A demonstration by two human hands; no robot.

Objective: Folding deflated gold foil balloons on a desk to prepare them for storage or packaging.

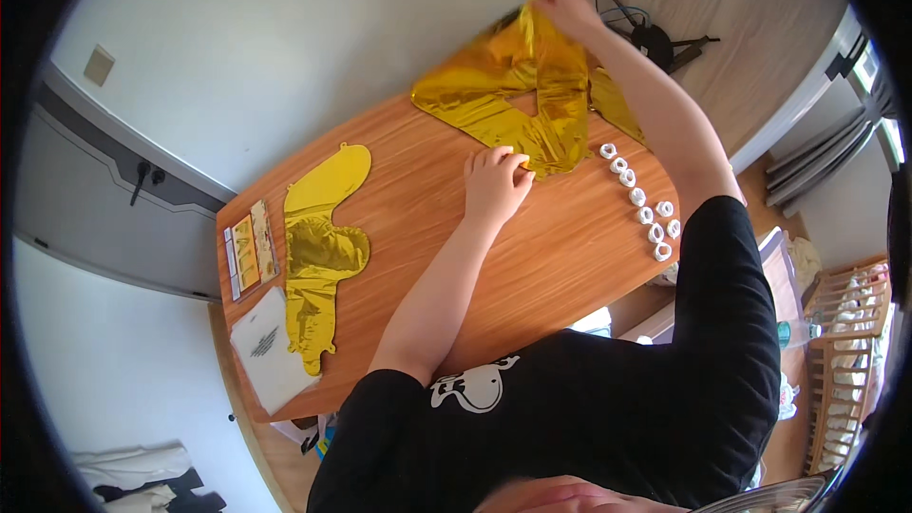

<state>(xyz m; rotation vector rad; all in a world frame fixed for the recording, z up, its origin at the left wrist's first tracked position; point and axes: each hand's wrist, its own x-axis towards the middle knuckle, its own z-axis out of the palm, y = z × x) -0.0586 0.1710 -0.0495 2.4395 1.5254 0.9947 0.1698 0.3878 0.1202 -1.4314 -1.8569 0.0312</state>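
Observation:
A large gold foil balloon [475, 106], flat and shaped like a letter A, is held up at the far side of the table. My right hand [565, 14], slightly blurred, grips its upper corner with the arm stretched far forward. At the balloon's near edge my left hand [496, 188] has its fingers closed on the foil. A second gold foil balloon [309, 237], flat and shaped like a letter F, lies on the left side of the table. More gold foil [617, 106] shows beside the held balloon, partly behind my right forearm.
Several small white rolls [637, 197] stand on the right of the wooden table [427, 237]. A printed packet [249, 252] and a clear plastic sleeve [271, 351] lie at the left edge. A black router [654, 43] with cables is in the far right corner, beside the wall.

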